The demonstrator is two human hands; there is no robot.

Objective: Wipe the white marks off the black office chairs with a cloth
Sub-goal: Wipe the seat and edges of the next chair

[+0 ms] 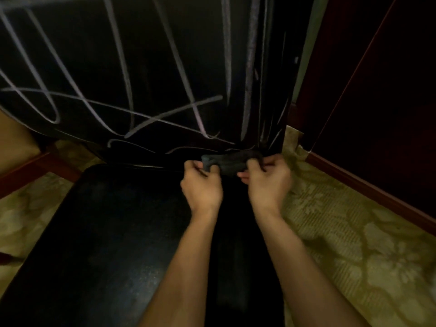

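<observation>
Presently, entries for this moment:

Cloth position: the cloth (227, 162) lay bunched between both hands, low against the foot of the chair backrest (141, 67), just above the rear edge of the seat (99, 232).
Long axis: ran left to right, one end in each hand.
Left hand: the left hand (200, 182) had fingers curled round the cloth's left end.
Right hand: the right hand (267, 179) pinched the right end; fingertips partly blurred.
Nearer hand: both about equally near the backrest; the right sat closer to its marked right edge.
Marks: the white marks (127, 74) looped and crossed over the backrest, directly above and left of the cloth; none wiped, by my judgement.
Cloth appearance: dark grey, soft, crumpled into a roll.
Seat: black, glossy, no marks discernible.
</observation>
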